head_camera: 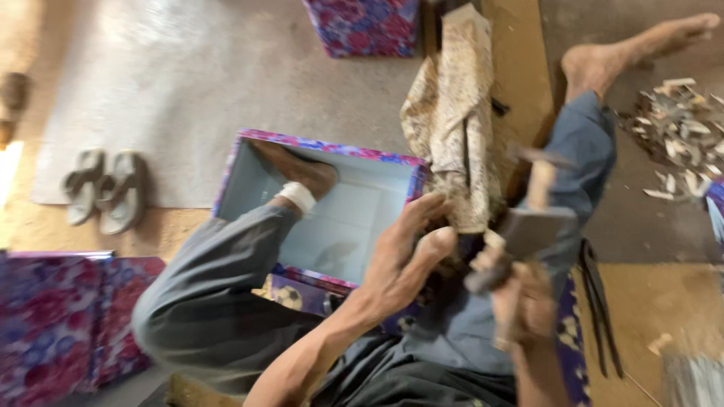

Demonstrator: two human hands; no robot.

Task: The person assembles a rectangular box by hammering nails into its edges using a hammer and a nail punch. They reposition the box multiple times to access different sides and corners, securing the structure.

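- Nearest the camera, at the bottom centre, the left hand [403, 260] has its fingers spread open, fingertips touching the lower edge of a patterned cloth [452, 120]; the thumb points up and right.
- The right hand [520, 301], lower right of centre, is blurred; its fingers look closed round the handle of a hammer [532, 222], whose head sits just right of the cloth's lower end.
- The cloth, beige with a fine print, runs from the top centre down to mid-frame, draped over what seems to be an upright wooden piece.
- An open box [253, 162] with a floral rim and pale blue inside lies at centre left; a bare foot [298, 169] with a white band at the ankle rests inside it.
- The other foot [633, 49] stretches to the upper right, beside a heap of wood chips [682, 132].
- A pair of grey sandals [105, 188] lies at the left on a mat; floral panels [68, 320] fill the lower left; another floral box [362, 22] sits at the top centre.
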